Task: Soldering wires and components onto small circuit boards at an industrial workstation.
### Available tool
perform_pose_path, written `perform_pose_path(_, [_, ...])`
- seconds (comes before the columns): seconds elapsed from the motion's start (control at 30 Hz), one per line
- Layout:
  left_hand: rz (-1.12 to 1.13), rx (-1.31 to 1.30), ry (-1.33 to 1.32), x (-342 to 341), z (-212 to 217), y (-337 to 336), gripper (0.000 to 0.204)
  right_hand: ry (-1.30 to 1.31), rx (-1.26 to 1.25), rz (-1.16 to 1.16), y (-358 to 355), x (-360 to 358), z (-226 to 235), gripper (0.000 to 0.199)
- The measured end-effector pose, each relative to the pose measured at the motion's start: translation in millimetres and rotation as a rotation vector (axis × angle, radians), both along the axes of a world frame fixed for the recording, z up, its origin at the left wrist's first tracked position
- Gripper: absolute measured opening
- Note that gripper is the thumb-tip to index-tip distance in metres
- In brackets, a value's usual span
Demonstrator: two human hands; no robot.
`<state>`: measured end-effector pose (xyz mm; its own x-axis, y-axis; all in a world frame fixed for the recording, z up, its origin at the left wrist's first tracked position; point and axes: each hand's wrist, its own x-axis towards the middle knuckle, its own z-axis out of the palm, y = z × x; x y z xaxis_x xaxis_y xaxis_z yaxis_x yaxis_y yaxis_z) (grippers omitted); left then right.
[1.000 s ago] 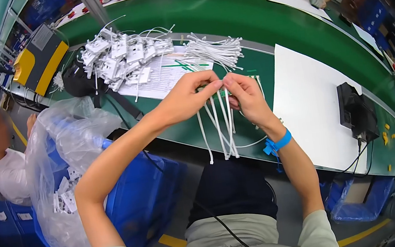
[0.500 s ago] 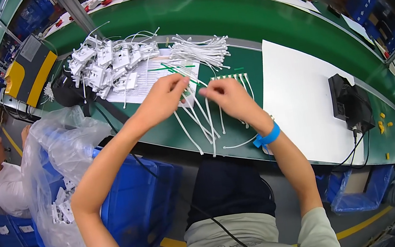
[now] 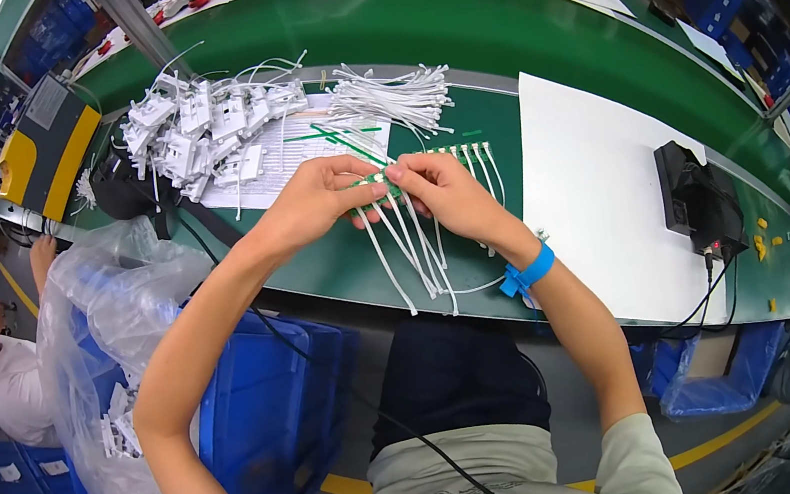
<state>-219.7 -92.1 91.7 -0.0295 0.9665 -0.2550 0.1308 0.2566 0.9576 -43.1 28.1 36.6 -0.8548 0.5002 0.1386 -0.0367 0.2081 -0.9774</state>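
The left hand point(image 3: 317, 197) pinches a green circuit-board strip point(image 3: 360, 211) above the table, thumb and fingers closed on it; the right hand's point(image 3: 443, 192) fingers are drawn narrow at its right end, their exact hold hidden. The strip looks light, stiff and probably fragile, best gripped by its edges; its hanging white leads point(image 3: 386, 258) look soft and bendy.

Left to right: a blue bin point(image 3: 263, 387) stands below the green table point(image 3: 318, 270), which carries heaped white plastic housings point(image 3: 195, 113), bundled white cables point(image 3: 394, 95), another strip point(image 3: 462, 150) and a white sheet point(image 3: 592, 209) under a black device point(image 3: 696, 195).
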Motion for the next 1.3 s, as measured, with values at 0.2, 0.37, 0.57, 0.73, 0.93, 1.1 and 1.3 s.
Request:
perform_pose_path(0.2, [0.206, -0.047, 0.01, 13, -4, 0, 0.043, -0.029, -0.273, 0.119, -7, 2, 10, 0.031])
perform_pose_path(0.37, [0.344, -0.006, 0.245, 31, -13, -2, 0.057, 0.108, -0.299, 0.222, -22, -2, 11, 0.031])
perform_pose_path(0.57, [0.353, 0.055, 0.156, 32, -14, -1, 0.057, 0.131, -0.468, 0.235, -18, 3, 8, 0.03])
perform_pose_path(0.73, [0.347, 0.108, 0.169, 31, -17, 0, 0.057, 0.191, -0.531, 0.275, -19, 2, 3, 0.03])
perform_pose_path(0.93, [0.369, 0.145, 0.091, 30, -15, 2, 0.057, 0.225, -0.638, 0.269, -26, -3, 0, 0.03])
perform_pose_path(1.1, [0.304, 0.092, 0.023, 27, -4, -1, 0.056, 0.225, -0.505, 0.14, -25, -5, 3, 0.028])
perform_pose_path(1.3, [0.102, 0.177, 0.127, 25, 7, -2, 0.044, 0.185, -0.586, 0.087, -15, 7, 12, 0.027])
